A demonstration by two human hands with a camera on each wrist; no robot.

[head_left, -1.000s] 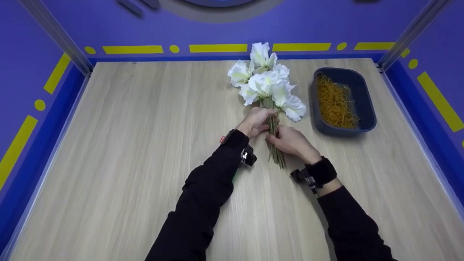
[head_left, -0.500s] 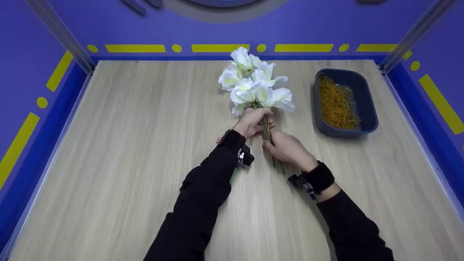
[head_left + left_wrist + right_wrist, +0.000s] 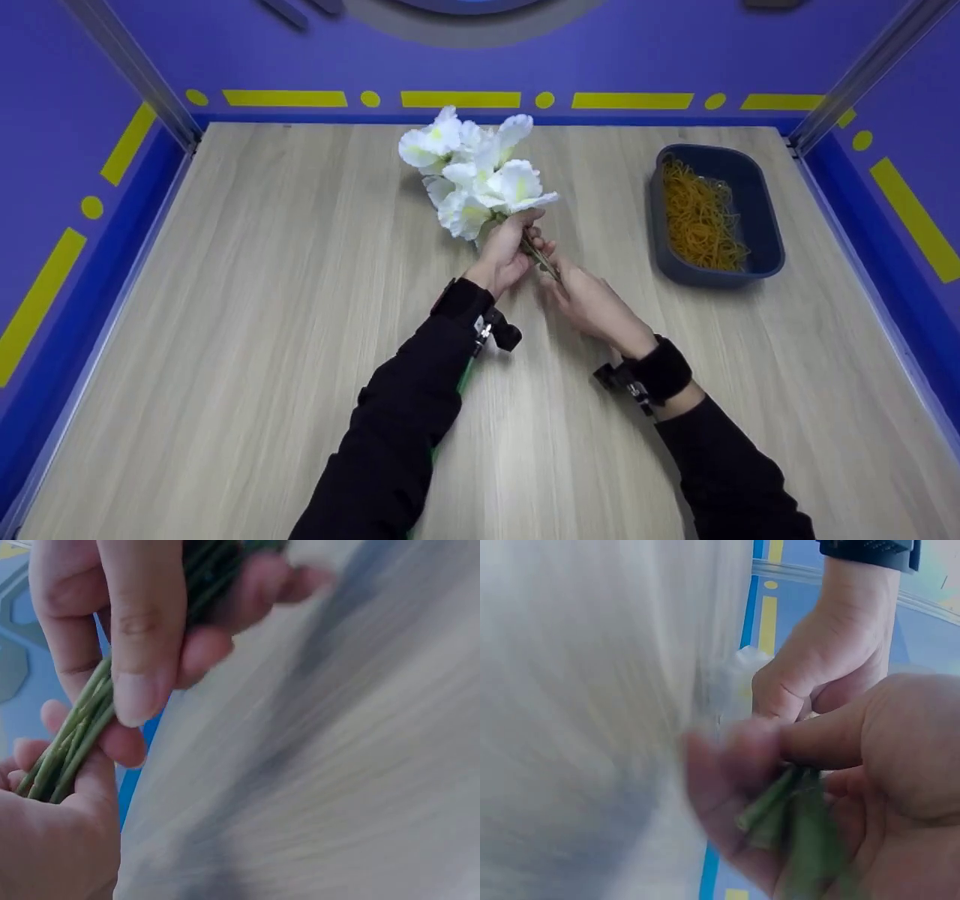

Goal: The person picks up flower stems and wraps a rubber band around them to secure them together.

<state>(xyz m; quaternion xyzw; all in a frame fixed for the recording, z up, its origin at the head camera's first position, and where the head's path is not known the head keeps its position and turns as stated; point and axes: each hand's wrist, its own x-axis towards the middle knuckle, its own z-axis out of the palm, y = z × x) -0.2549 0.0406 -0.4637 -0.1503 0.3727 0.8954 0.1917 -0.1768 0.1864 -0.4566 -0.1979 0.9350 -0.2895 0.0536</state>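
A bunch of white artificial flowers (image 3: pixel 476 176) is held over the table in the head view, blossoms tilted toward the back left. Just below the blossoms my left hand (image 3: pixel 507 251) grips the bunch, thumb laid across it. My right hand (image 3: pixel 592 300) has its fingers curled round the lower stems. Green stems (image 3: pixel 71 739) run between the two hands in the left wrist view. Cut stem ends (image 3: pixel 810 832) lie in the right palm in the right wrist view, where the fingers are blurred.
At the back right of the wooden table (image 3: pixel 262 300) stands a dark grey bin (image 3: pixel 716 276). It holds a tangle of thin yellow-orange rubber bands (image 3: pixel 697 217). Blue panels with yellow marks (image 3: pixel 465 99) enclose the back and sides.
The blossoms have swung left and tilted over as the left hand moved slightly left. The right hand has shifted to the stems' lower ends, which now lie inside it.
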